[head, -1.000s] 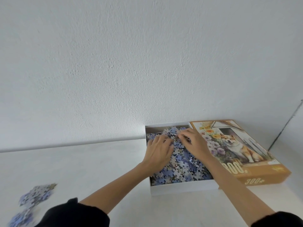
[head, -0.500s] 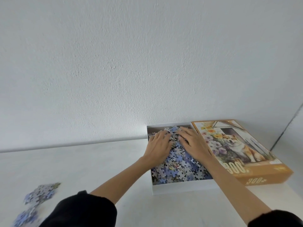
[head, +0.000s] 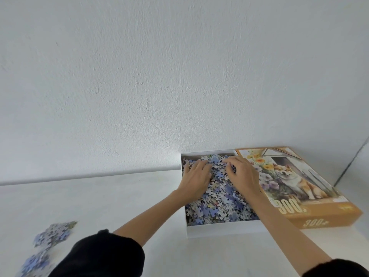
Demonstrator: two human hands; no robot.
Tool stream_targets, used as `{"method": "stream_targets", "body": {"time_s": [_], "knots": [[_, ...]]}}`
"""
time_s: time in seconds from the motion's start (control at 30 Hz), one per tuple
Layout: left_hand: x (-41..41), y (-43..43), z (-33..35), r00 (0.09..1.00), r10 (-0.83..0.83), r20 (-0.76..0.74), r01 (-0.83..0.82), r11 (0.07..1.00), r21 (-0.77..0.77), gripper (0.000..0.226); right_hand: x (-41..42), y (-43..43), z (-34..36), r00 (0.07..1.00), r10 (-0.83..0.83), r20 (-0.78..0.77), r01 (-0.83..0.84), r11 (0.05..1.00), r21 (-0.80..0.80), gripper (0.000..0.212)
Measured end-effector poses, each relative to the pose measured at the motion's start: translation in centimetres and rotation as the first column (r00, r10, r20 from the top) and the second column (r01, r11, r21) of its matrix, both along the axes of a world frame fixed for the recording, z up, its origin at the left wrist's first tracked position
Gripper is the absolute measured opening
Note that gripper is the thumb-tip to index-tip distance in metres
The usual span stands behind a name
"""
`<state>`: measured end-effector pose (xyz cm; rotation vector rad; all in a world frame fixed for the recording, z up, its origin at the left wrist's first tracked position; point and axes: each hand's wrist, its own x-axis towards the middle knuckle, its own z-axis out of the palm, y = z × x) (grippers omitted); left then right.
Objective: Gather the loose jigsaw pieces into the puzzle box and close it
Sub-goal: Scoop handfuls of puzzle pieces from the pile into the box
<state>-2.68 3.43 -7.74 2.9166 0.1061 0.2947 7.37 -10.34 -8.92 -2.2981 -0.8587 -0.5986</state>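
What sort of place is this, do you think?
Probably a plain room at home, or some indoor workspace: a white table against a bare textured wall, an open puzzle box of jigsaw pieces, its lid alongside.

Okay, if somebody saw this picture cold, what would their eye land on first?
Probably the two hands, left hand and right hand, pressed into the heap of blue jigsaw pieces filling the open white box against the wall. Next, the orange lid with a dog and flowers, lying just right of the box. Some loose pieces lie on the table at the near left.
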Motion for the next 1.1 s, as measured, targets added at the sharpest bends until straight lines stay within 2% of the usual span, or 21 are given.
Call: {"method": "stream_targets", "body": {"time_s": [0.07, 0.13, 0.17, 0.27, 0.43, 0.57, 0.67, 0.73, 0.9, 1.03, 1.1], "knots": [[-0.7, -1.4, 0.2, 0.998, -0.062, 0.023, 0.064, 0.995, -0.080, 0.053, 0.1, -0.1, 0.0, 1.000, 0.015, -0.002, -0.015, 0.999, 0.050, 0.018], [-1.5, -2.7, 0.1, 0.991, -0.108, -0.082, 0.101, 0.992, -0.081, 0.079, 0.2, 0.1, -0.1, 0.998, 0.050, -0.035, -0.049, 0.999, 0.015, 0.022], [-1.6, -2.9, -0.2, 0.983, -0.117, -0.140, 0.113, 0.993, -0.041, 0.087, 0.2, 0.2, -0.3, 0.996, 0.067, -0.057, -0.070, 0.996, -0.053, 0.026], [-0.9, -2.2, -1.2, 0.979, -0.101, -0.178, 0.109, 0.994, 0.034, 0.095, 0.2, 0.4, -0.6, 0.988, 0.070, -0.135, -0.098, 0.971, -0.220, 0.035], [0.5, -0.3, -1.8, 0.988, -0.012, -0.155, 0.021, 0.998, 0.052, 0.111, 0.3, 0.4, -0.9, 0.984, 0.027, -0.175, -0.066, 0.973, -0.221, 0.038], [0.9, 0.4, -1.2, 0.989, 0.013, -0.150, -0.003, 0.998, 0.068, 0.097, 0.4, 0.3, -0.6, 0.985, 0.066, -0.157, -0.082, 0.992, -0.101, 0.034], [0.7, 0.1, -1.0, 0.999, 0.047, -0.014, -0.047, 0.999, 0.027, 0.085, 0.3, -0.2, -0.1, 0.985, 0.101, -0.142, -0.095, 0.994, 0.048, 0.028], [0.1, -0.1, -1.0, 0.999, 0.036, 0.035, -0.035, 0.999, -0.005, 0.080, 0.2, -0.4, 0.0, 0.980, 0.147, -0.137, -0.146, 0.989, 0.024, 0.023], [-0.6, 0.9, -0.9, 0.999, 0.011, -0.038, -0.009, 0.999, 0.048, 0.081, 0.3, -0.3, -0.5, 0.976, 0.128, -0.178, -0.148, 0.984, -0.103, 0.026], [-0.7, 0.2, 0.2, 1.000, 0.017, 0.023, -0.018, 0.999, 0.028, 0.042, 0.2, -0.6, 0.2, 0.954, 0.146, -0.262, -0.183, 0.976, -0.119, 0.036], [-1.5, -0.7, 0.7, 0.999, -0.016, 0.030, 0.017, 1.000, -0.016, 0.038, -0.6, -1.4, 0.4, 0.950, 0.176, -0.259, -0.214, 0.968, -0.130, 0.033]]}}
